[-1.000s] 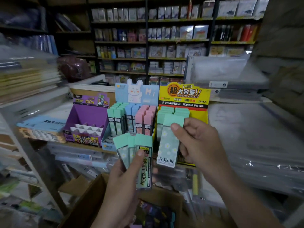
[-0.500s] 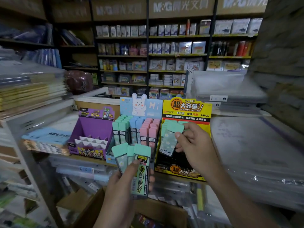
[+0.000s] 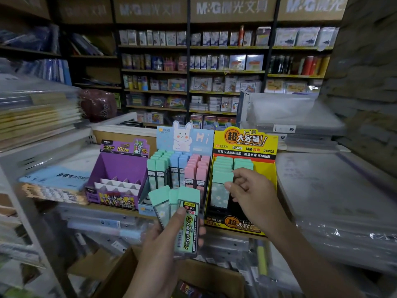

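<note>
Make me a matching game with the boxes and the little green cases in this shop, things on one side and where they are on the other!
Things:
1. purple cardboard display box
2. yellow cardboard display box
3. fan of mint-capped lead cases
4. single mint-capped flowery lead case

Where:
a. pinched by the right hand
b. left of the blue bunny-topped display box
c. held in the left hand
d. right of the bunny-topped box

Pairs: 1-b, 2-d, 3-c, 4-a
</note>
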Demonstrator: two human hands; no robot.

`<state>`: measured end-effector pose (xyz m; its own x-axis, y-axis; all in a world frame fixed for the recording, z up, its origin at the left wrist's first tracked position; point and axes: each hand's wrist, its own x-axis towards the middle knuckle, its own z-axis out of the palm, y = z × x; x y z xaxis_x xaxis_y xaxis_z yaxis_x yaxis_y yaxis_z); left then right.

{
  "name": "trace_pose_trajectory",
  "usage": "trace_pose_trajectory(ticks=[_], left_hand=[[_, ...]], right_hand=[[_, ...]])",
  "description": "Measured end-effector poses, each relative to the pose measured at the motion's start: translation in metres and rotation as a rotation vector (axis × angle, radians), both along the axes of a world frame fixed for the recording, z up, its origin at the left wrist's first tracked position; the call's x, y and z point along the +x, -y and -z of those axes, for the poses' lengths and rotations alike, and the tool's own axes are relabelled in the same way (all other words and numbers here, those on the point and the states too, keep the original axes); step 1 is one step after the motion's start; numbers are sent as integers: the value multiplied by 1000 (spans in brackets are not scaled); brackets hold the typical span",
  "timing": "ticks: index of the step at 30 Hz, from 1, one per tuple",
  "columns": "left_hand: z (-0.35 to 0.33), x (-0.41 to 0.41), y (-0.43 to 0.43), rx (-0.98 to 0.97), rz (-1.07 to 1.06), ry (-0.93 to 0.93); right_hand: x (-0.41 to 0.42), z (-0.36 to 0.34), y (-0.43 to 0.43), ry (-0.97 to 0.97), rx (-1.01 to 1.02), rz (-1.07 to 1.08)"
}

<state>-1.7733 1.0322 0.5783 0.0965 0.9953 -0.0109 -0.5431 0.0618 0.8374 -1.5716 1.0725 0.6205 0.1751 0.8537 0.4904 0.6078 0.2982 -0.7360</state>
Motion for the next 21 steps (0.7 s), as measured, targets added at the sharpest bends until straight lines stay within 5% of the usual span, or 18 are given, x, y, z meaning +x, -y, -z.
trace_pose_trajectory(ticks=[21], left_hand=[[2, 8, -8, -23, 111, 87]], right_hand=[[-6, 5, 10, -18, 107, 180]])
